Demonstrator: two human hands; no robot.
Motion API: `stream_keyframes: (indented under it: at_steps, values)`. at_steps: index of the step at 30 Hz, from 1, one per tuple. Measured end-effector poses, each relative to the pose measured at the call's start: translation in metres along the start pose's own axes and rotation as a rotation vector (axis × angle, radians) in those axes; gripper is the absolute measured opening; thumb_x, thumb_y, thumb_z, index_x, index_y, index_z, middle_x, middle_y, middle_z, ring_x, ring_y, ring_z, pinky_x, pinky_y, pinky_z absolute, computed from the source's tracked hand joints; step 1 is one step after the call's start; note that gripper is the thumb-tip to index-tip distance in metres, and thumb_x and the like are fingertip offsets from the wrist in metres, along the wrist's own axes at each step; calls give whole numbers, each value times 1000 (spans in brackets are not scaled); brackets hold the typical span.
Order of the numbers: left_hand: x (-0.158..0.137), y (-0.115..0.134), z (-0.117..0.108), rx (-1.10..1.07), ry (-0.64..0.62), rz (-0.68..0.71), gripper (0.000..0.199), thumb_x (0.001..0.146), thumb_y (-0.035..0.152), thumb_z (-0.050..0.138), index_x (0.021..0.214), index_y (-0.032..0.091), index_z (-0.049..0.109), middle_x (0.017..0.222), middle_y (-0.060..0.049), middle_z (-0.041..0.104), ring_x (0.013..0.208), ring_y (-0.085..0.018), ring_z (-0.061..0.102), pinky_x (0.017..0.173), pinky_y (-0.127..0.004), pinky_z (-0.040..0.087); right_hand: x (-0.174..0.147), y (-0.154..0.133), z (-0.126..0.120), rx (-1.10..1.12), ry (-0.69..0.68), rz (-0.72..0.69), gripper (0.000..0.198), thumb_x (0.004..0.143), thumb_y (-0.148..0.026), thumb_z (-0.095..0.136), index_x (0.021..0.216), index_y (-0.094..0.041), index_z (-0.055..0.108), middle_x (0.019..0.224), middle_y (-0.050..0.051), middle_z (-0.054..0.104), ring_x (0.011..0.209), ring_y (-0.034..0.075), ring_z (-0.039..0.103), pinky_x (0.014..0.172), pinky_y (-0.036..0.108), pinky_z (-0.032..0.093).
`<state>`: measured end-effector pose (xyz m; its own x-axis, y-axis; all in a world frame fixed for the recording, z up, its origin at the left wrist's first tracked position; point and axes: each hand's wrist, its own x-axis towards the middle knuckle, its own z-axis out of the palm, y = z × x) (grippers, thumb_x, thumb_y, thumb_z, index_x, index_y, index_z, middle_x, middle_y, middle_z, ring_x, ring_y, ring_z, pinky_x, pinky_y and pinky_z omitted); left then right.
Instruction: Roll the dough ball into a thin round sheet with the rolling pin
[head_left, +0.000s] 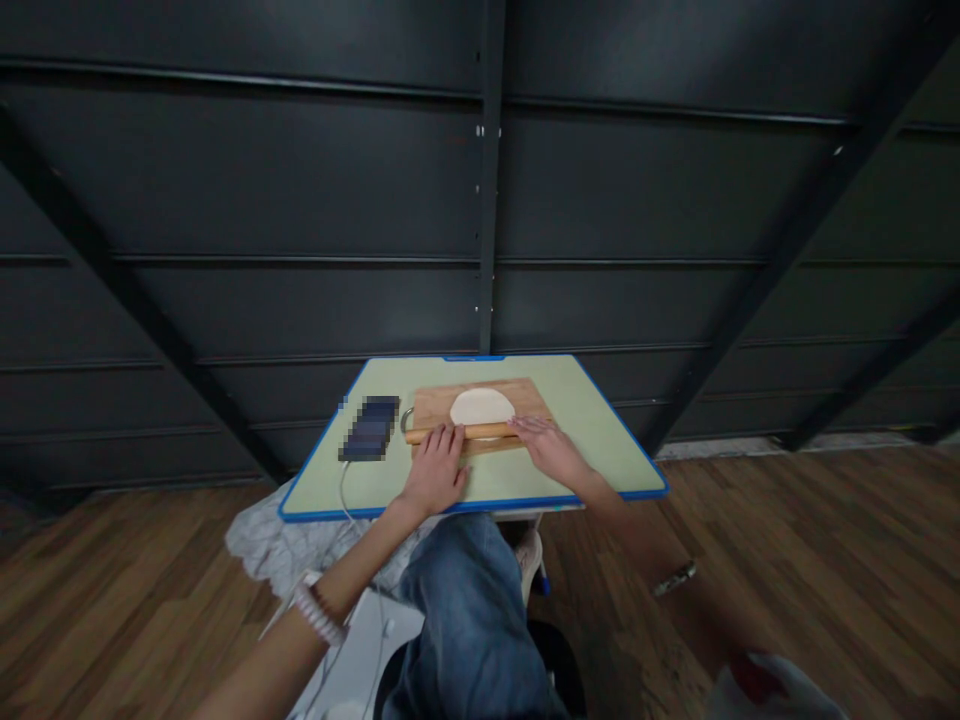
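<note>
A light wooden rolling pin (489, 431) lies crosswise over the near part of a pale, round, flat sheet of dough (482, 406). Both rest on a wooden cutting board (435, 402) with a metal ring at its left side. My left hand (436, 468) holds the pin near its left end, fingers laid over it from above. At the other end, my right hand (553, 450) holds the pin with its fingers across the top. The dough's near edge is partly covered by the pin.
The board sits on a small pale-green table (600, 440) with a blue rim. A dark, pixelated phone-like device (370, 428) lies left of the board, its white cable running off the near edge. Crumpled whitish cloth (259, 535) is at lower left. A dark panelled wall (360, 180) stands behind.
</note>
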<state>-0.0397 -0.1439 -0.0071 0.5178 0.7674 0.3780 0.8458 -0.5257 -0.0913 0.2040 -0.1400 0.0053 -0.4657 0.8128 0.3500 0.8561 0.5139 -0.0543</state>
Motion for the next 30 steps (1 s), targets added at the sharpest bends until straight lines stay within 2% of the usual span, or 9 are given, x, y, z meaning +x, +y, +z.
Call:
stream_keyframes:
  at_steps: [5,10,13,15,19,22,25,30]
  values:
    - [-8,12,-6,14,-8,-30,62,86,38,40,137,4,31,134,-21,42,124,-32,35,102,-45,26,-5,-2,9,74,35,20,48,85,-5,34,129,-15,50,132,10,52,125,17,45,107,39,33]
    - [-4,19,-14,6,-37,-79,59,88,40,37,136,4,35,126,-21,48,115,-31,42,98,-44,30,3,6,14,185,71,35,43,91,-15,31,129,-16,51,133,8,50,128,16,41,108,42,30]
    - [5,10,-13,-41,-69,-83,56,90,39,34,136,7,35,120,-18,53,110,-29,47,94,-43,34,17,9,15,193,65,61,41,94,-23,29,127,-18,53,132,7,52,127,16,41,109,42,29]
    - [11,-2,-9,-80,-84,-50,53,91,36,31,138,10,33,126,-15,52,114,-26,46,96,-41,33,29,8,15,149,43,65,42,95,-27,28,127,-14,53,133,10,51,128,17,40,109,40,28]
    - [18,-21,1,-110,-60,54,54,93,37,28,142,16,26,143,-10,38,130,-22,33,106,-38,23,49,3,19,53,-22,40,49,96,-33,27,130,-5,47,138,16,44,132,20,34,111,37,24]
    - [20,-25,6,-82,-52,68,59,91,41,33,143,15,25,145,-11,34,134,-26,27,108,-42,20,58,-1,25,-1,-8,73,51,95,-38,29,133,-8,43,144,17,34,135,23,27,110,41,22]
    - [22,-25,6,-68,-66,45,63,87,44,39,143,17,25,146,-10,33,134,-33,24,106,-49,20,66,-1,31,-25,-12,96,48,95,-35,26,135,-12,42,145,15,32,136,24,24,110,43,20]
    - [30,-28,5,-146,-133,-19,62,90,50,29,143,19,26,146,-7,34,133,-33,28,103,-47,28,89,6,36,-18,-91,105,48,94,-30,25,136,-13,40,145,11,34,136,23,25,110,42,20]
